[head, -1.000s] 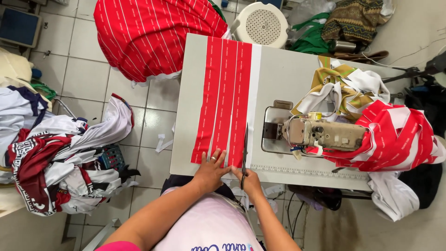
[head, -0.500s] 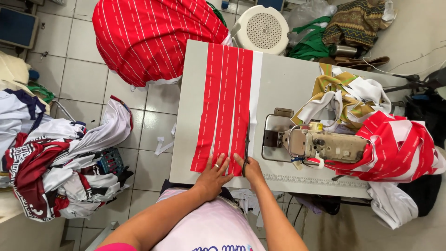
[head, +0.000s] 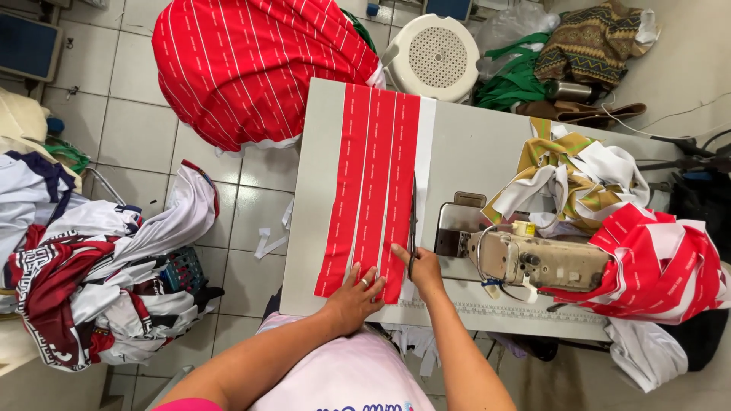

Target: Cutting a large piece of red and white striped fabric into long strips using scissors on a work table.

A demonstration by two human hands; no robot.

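Currently: left hand flat, pinning red striped fabric on tabletop; right hand gripping scissors, apparently mid-cut toward 12 o'clock. Next: steady advance along stripe.

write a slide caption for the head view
Left hand flat on striped red fabric while right hand works scissors beside a sewing machine.

A small sewing workshop.
A sewing machine sits on a work table; fabric heaps crowd the tiled floor.
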